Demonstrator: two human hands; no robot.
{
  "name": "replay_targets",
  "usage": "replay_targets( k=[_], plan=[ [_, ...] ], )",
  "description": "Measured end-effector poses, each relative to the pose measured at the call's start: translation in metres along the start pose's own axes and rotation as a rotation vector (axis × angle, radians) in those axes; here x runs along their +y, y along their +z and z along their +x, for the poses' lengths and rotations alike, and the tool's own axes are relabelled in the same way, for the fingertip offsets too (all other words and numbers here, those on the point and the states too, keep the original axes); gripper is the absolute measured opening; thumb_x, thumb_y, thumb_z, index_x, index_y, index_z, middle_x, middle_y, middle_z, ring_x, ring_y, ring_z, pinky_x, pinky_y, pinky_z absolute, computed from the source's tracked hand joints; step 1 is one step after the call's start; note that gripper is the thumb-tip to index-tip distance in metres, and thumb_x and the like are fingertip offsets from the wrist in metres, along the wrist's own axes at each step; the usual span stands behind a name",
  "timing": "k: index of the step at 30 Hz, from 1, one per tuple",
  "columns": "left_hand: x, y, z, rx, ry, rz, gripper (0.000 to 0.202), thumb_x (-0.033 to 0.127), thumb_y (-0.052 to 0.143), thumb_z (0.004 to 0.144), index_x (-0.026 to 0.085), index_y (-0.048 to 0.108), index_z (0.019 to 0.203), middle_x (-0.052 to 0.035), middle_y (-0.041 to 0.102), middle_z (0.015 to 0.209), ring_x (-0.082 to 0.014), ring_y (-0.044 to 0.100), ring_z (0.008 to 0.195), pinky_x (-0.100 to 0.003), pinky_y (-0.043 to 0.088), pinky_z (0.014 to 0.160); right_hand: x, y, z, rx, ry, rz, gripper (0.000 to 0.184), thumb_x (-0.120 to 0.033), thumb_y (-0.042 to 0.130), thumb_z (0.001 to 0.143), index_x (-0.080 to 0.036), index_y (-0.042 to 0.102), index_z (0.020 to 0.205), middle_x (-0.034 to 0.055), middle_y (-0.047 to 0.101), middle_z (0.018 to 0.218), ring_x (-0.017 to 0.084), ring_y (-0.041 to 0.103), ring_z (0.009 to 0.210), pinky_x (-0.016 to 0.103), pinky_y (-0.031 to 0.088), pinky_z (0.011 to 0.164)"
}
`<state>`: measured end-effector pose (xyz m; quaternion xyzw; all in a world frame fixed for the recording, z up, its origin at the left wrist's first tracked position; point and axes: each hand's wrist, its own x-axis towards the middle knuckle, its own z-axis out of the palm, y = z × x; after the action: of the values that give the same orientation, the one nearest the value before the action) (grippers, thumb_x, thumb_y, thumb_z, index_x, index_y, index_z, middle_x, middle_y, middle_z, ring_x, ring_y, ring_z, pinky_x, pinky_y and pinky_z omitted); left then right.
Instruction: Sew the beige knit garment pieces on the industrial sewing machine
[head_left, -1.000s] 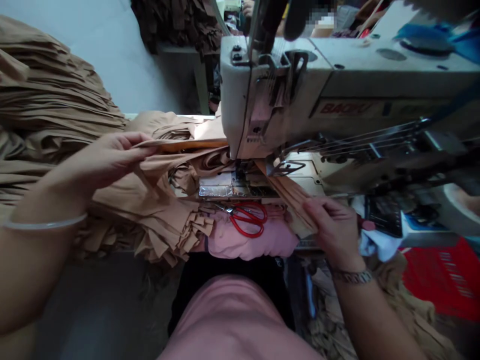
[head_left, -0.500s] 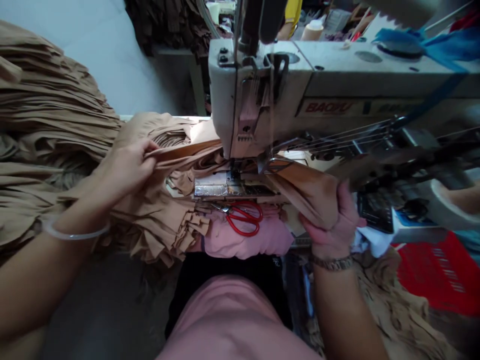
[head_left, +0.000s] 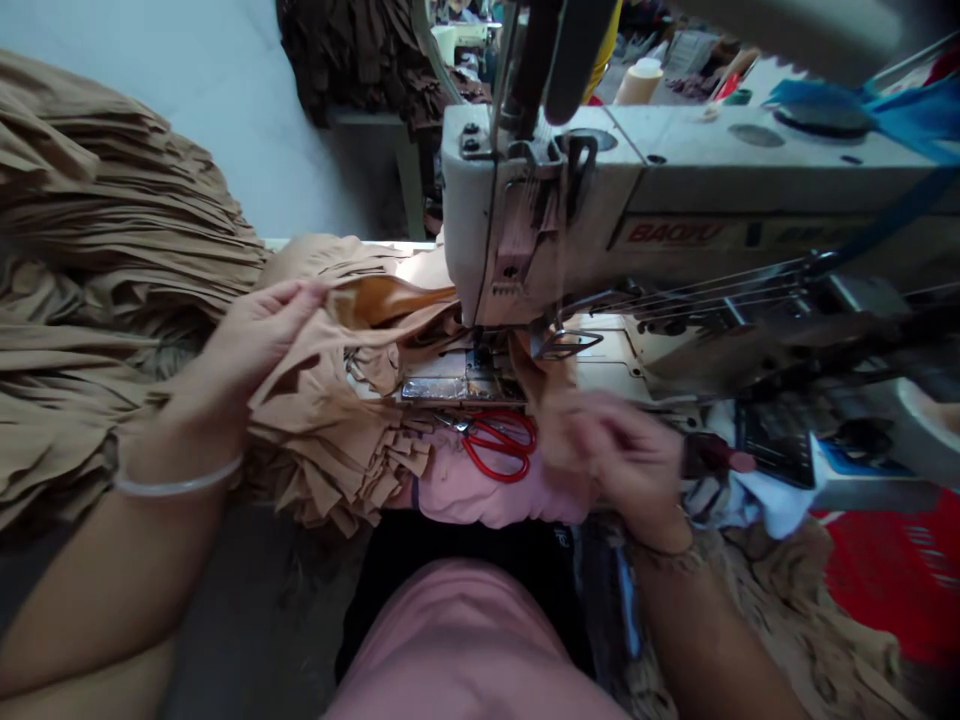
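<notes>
My left hand pinches a tan fabric piece that runs rightward under the head of the white sewing machine. My right hand is smeared by motion just right of the needle plate, close to tan fabric on that side; its fingers look curled but I cannot make out what they hold. Red-handled scissors lie on pink cloth at the machine's front edge, between my hands.
A tall stack of folded tan pieces fills the left. More tan pieces hang over the table's near edge. A red crate sits low on the right, a white and blue cloth beside it. Dark brown fabric is piled behind.
My right hand has dropped from gripping the raised tan fabric at the machine's right and moved left toward the scissors. The left hand has lifted its edge of fabric slightly.
</notes>
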<state>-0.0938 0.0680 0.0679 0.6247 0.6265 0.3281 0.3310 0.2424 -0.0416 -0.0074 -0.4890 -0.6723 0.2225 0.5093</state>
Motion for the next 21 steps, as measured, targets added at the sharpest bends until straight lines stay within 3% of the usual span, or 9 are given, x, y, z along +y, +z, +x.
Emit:
replay_targets(
  k=[2,4,6,7,9,11,14,17,21],
  plan=[
    [0.014,0.028,-0.015,-0.042,0.135,-0.071,0.039,0.056,0.057,0.093,0.022,0.055,0.112,-0.0006,0.064,0.073,-0.0138,0.058,0.056,-0.024,0.045,0.048,-0.006,0.014,0.011,-0.276,-0.285,-0.31,0.034,-0.029,0.058,0.094,-0.018,0.064,0.125,0.0125,0.069,0.122,0.026,0.064,0.112,0.044,0.053,0.1],
    [0.019,0.057,-0.03,-0.244,0.452,-0.068,0.041,0.051,0.058,0.095,0.021,0.047,0.121,-0.006,0.07,0.095,-0.0178,0.069,0.082,-0.028,0.056,0.067,-0.003,0.02,0.022,-0.423,-0.483,-0.644,0.045,-0.02,0.054,0.094,-0.01,0.054,0.138,0.0181,0.059,0.137,0.029,0.056,0.124,0.046,0.05,0.104],
    [0.014,0.08,-0.038,-0.392,0.758,0.133,0.045,0.045,0.06,0.096,0.019,0.043,0.129,-0.0119,0.067,0.116,-0.0214,0.067,0.105,-0.032,0.056,0.086,0.005,0.015,0.03,-0.435,-0.556,-0.881,0.045,-0.012,0.05,0.093,-0.006,0.053,0.138,0.0203,0.058,0.136,0.03,0.056,0.12,0.047,0.051,0.099],
    [0.008,0.088,-0.039,-0.4,0.876,0.294,0.046,0.04,0.061,0.096,0.018,0.043,0.133,-0.0137,0.064,0.123,-0.0237,0.064,0.112,-0.035,0.054,0.091,0.009,0.011,0.033,-0.423,-0.578,-0.957,0.044,-0.009,0.049,0.092,-0.006,0.055,0.135,0.0202,0.06,0.131,0.03,0.057,0.114,0.045,0.052,0.094],
    [-0.002,0.096,-0.037,-0.296,1.023,0.611,0.046,0.028,0.061,0.097,0.018,0.044,0.139,-0.0144,0.061,0.13,-0.0275,0.061,0.116,-0.039,0.051,0.093,0.013,0.001,0.037,-0.41,-0.633,-1.036,0.037,-0.007,0.05,0.091,-0.006,0.062,0.126,0.0188,0.064,0.119,0.028,0.058,0.102,0.042,0.053,0.086],
    [-0.007,0.098,-0.032,-0.159,1.063,0.799,0.044,0.023,0.058,0.098,0.021,0.048,0.14,-0.0133,0.062,0.128,-0.0286,0.06,0.113,-0.04,0.049,0.09,0.013,-0.006,0.039,-0.406,-0.682,-1.045,0.032,-0.009,0.052,0.091,-0.006,0.065,0.12,0.017,0.066,0.111,0.025,0.057,0.094,0.038,0.053,0.082],
    [-0.004,0.1,-0.027,-0.064,1.045,0.866,0.04,0.035,0.061,0.097,0.021,0.056,0.135,-0.0134,0.063,0.119,-0.0289,0.06,0.106,-0.041,0.048,0.087,0.01,-0.005,0.038,-0.369,-0.69,-1.011,0.031,-0.017,0.057,0.093,-0.008,0.066,0.12,0.0156,0.066,0.108,0.026,0.057,0.095,0.039,0.053,0.082],
    [0.004,0.107,-0.026,-0.069,1.065,0.836,0.048,0.044,0.062,0.096,0.021,0.053,0.137,-0.0143,0.059,0.13,-0.03,0.055,0.119,-0.043,0.044,0.097,0.008,0.003,0.035,-0.35,-0.701,-0.935,0.033,-0.017,0.057,0.093,-0.01,0.064,0.125,0.0151,0.066,0.119,0.028,0.056,0.112,0.043,0.051,0.096],
    [0.002,0.116,-0.025,-0.116,1.138,0.775,0.041,0.033,0.057,0.1,0.013,0.051,0.135,-0.0137,0.059,0.13,-0.0244,0.053,0.122,-0.035,0.044,0.099,0.014,0.005,0.032,-0.387,-0.733,-0.792,0.033,-0.014,0.054,0.094,-0.009,0.063,0.125,0.016,0.068,0.118,0.025,0.057,0.117,0.042,0.049,0.103]
  ],
)
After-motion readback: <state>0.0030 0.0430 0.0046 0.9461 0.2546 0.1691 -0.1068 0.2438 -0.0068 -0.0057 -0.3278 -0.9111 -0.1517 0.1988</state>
